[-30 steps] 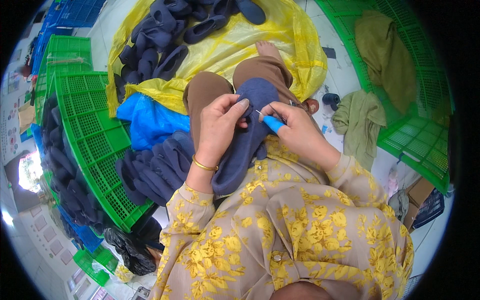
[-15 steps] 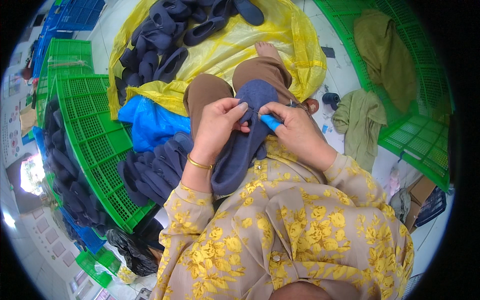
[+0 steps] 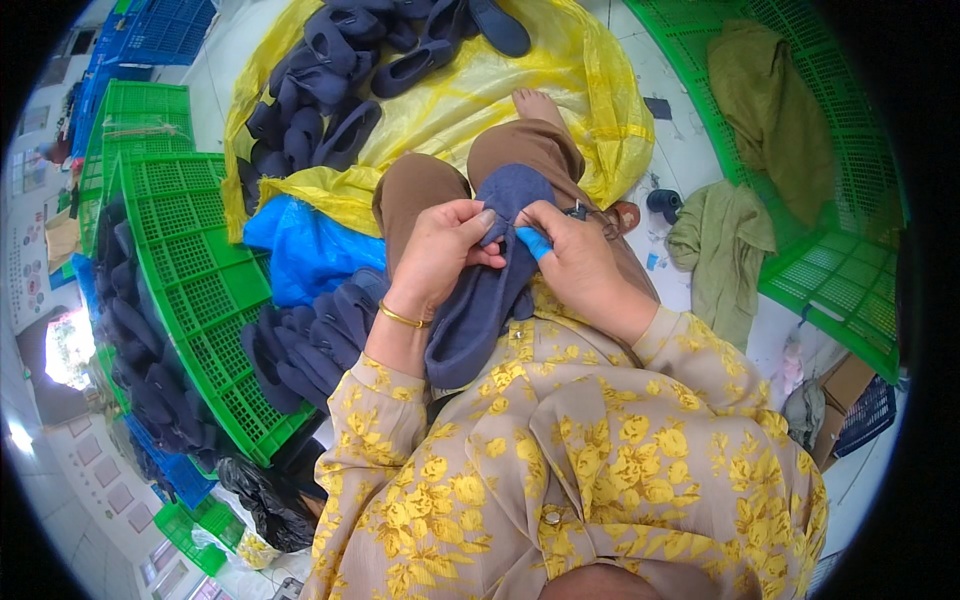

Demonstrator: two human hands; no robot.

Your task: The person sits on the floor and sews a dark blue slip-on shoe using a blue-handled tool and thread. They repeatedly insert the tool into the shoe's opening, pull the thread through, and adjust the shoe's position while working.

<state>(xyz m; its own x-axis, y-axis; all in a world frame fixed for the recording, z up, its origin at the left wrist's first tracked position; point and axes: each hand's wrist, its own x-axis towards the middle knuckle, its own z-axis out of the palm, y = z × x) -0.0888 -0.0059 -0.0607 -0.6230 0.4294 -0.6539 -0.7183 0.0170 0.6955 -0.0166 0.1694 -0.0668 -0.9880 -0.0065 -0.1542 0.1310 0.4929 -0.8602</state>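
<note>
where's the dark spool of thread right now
In the head view, the spool lies on the floor right of centre, by the upper-left edge of the light green cloth.

Gap between left hand [image 3: 440, 245] and right hand [image 3: 575, 255] narrow over the shoe [image 3: 468, 325], wider down toward the shirt [image 3: 560, 430]; access from above open. Left side blocked low by row of navy shoes [image 3: 320, 335] and left green crate [image 3: 190, 290]; ahead, bent knees [image 3: 424, 188] obstruct, then yellow sheet [image 3: 450, 120], shoe pile [image 3: 310, 70] filling its left, room over its middle. On the right, floor strip [image 3: 690, 140] passable between sheet and right green crate [image 3: 835, 290], spool [image 3: 662, 203] and green cloth [image 3: 722, 250] obstructing its near end.
</note>
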